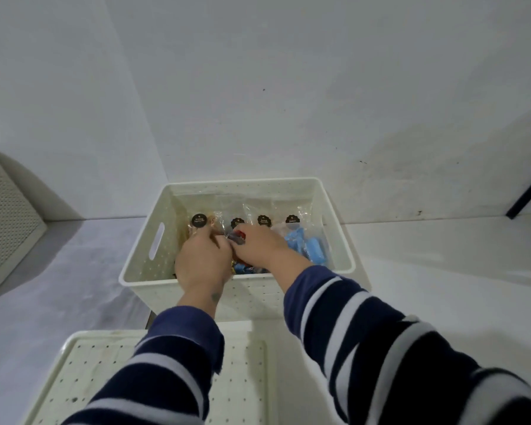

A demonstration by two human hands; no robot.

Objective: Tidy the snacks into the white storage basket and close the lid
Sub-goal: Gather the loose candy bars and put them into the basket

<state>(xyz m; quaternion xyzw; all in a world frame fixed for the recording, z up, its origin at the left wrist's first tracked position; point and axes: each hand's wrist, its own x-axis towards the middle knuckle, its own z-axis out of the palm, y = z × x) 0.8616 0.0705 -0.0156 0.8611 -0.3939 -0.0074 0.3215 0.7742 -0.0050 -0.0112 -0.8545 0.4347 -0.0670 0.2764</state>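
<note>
The white storage basket (141,250) stands open on the white surface by the wall. Several clear snack bags with round black labels (263,220) stand along its back wall. Blue wrapped snacks (307,246) lie at its right side. Both my hands reach down inside. My left hand (201,262) and my right hand (259,243) meet at the middle, fingers curled round a clear packet with red and blue parts (238,237). More small colourful snacks (242,268) show under my hands. The perforated white lid (246,378) lies flat in front of the basket, under my sleeves.
A white perforated panel (6,222) leans at the far left. A dark bar (528,194) stands against the wall at the right. The wall rises right behind the basket.
</note>
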